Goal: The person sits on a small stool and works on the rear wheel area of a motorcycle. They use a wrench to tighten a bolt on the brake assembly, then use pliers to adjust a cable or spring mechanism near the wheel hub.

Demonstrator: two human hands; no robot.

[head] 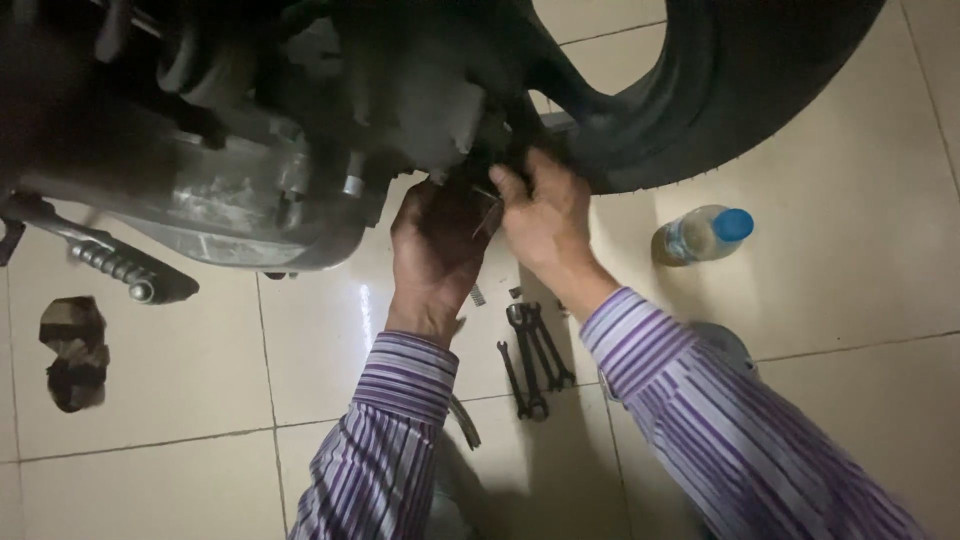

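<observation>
My left hand (pixel 437 250) and right hand (pixel 545 215) under the motorcycle engine (pixel 250 190) beside the tyre (pixel 700 110), fingers curled onto a dark part, grip unclear, spanners (pixel 532 355) on floor tiles (pixel 150 400), bottle (pixel 703 233) nearby.

Hands at the underside of a motorcycle

The motorcycle's dark engine underside (pixel 300 190) hangs over the pale tiled floor, its metal casing grey and scuffed, with the black rear tyre (pixel 720 100) just beside it. The left hand (pixel 435 250) and right hand (pixel 545 215) press up side by side at a shadowed spot between casing and tyre; what the fingers pinch is too dark to tell.
</observation>
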